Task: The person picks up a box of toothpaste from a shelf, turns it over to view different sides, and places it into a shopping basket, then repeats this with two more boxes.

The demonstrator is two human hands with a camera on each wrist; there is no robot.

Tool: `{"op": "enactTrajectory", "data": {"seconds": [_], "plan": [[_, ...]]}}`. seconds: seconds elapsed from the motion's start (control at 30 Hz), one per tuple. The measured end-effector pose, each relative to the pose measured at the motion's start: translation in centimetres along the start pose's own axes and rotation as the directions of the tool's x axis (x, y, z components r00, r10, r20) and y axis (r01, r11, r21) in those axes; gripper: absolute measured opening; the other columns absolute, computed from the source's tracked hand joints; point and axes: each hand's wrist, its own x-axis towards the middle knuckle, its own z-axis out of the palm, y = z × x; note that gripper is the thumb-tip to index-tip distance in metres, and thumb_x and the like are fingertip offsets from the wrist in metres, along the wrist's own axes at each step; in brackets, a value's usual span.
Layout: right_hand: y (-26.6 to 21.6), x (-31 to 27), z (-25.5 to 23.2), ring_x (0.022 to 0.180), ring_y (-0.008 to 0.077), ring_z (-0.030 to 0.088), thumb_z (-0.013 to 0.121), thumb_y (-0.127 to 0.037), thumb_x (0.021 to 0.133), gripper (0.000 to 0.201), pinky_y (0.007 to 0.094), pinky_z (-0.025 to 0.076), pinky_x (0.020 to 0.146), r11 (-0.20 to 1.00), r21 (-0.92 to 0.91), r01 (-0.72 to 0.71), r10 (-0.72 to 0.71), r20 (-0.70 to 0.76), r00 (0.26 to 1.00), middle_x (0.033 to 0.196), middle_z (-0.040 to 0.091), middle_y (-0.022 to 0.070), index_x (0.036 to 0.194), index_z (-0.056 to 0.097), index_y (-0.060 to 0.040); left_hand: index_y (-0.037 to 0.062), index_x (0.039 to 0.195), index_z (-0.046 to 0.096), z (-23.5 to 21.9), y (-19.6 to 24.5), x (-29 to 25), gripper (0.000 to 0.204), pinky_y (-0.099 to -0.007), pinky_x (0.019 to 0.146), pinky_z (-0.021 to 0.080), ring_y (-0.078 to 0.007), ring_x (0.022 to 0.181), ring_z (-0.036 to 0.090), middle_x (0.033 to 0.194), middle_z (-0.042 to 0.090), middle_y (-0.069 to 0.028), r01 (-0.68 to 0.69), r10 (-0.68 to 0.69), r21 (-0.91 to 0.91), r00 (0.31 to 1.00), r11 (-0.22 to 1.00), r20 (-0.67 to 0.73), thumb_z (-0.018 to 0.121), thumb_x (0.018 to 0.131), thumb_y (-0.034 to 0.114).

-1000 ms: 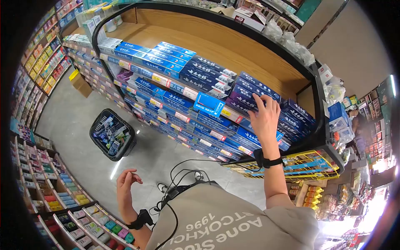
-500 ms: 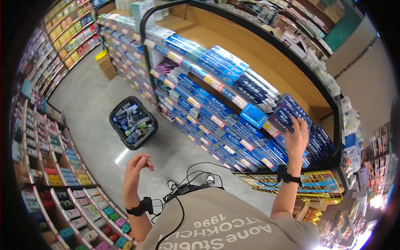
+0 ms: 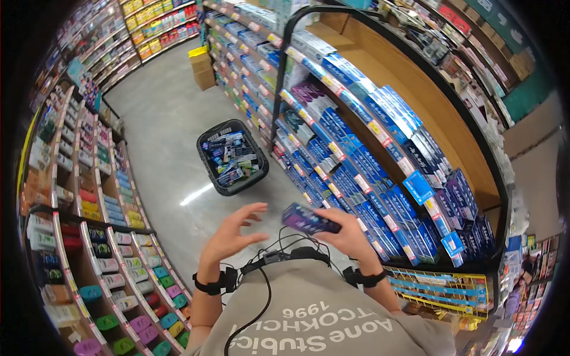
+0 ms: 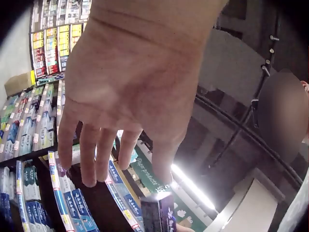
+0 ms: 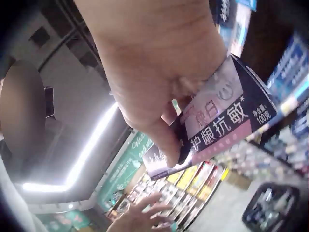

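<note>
In the head view, the right hand (image 3: 350, 236) grips one end of a dark purple box (image 3: 309, 219) in front of the torso. Thumb and fingers pinch that box (image 5: 217, 121) in the right wrist view, where pale and pink panels with printed characters show. The left hand (image 3: 233, 232), fingers parted and slightly bent, is empty and a short gap left of the box. In the left wrist view the left hand (image 4: 130, 92) spreads its fingers above the box's end (image 4: 158, 212), not touching it.
A dark basket (image 3: 259, 172) of assorted boxes stands on the grey floor beyond the hands. Shelves of blue boxes (image 3: 365, 163) line the right, above a yellow wire rack (image 3: 439, 291). Product shelves (image 3: 107, 237) run along the left. A cardboard carton (image 3: 203, 72) stands farther back.
The right hand has left the top shelf at the right and come back to the body with the purple box. The left hand has moved up and rightward. The view has turned toward the left.
</note>
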Motion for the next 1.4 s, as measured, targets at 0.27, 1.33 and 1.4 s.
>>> {"op": "enactTrajectory", "data": {"seconds": [0.27, 1.33, 1.4], "plan": [[-2.8, 7.0, 5.6, 0.103, 0.0193, 0.069, 0.082, -0.011, 0.084, 0.062, 0.0333, 0.054, 0.092, 0.976, 0.196, -0.092, -0.028, 0.536, 0.844, 0.115, 0.072, 0.0140, 0.141, 0.058, -0.0021, 0.0022, 0.137, 0.056, -1.6, -1.5, -4.0, 0.057, -0.0340, 0.094, 0.053, -0.0179, 0.108, 0.067, 0.120, 0.069, -0.0123, 0.094, -0.156, -0.327, 0.973, 0.940, -0.168, 0.081, 0.086, 0.010], [9.9, 36.2, -1.1, 0.082, 0.0128, 0.068, 0.053, -0.018, 0.106, 0.049, 0.0266, 0.054, 0.068, 0.744, 0.599, -0.296, -0.087, 0.526, 0.846, 0.090, 0.066, 0.0039, 0.154, 0.046, -0.0082, -0.0022, 0.126, 0.055, -16.8, -2.1, 21.6, 0.043, -0.0335, 0.069, 0.061, -0.0182, 0.088, 0.067, 0.105, 0.067, -0.0125, 0.029, -0.231, -0.423, 0.870, 0.906, -0.436, 0.072, 0.090, 0.013], [9.4, 36.9, -0.4, 0.081, 0.0120, 0.067, 0.053, -0.017, 0.106, 0.043, 0.0265, 0.054, 0.067, 0.767, 0.575, -0.285, -0.064, 0.511, 0.857, 0.087, 0.066, 0.0046, 0.148, 0.052, -0.0073, -0.0023, 0.126, 0.055, -17.5, -2.4, 21.6, 0.042, -0.0334, 0.069, 0.061, -0.0182, 0.088, 0.067, 0.104, 0.066, -0.0122, 0.033, -0.233, -0.422, 0.872, 0.906, -0.432, 0.072, 0.091, 0.013]]}}
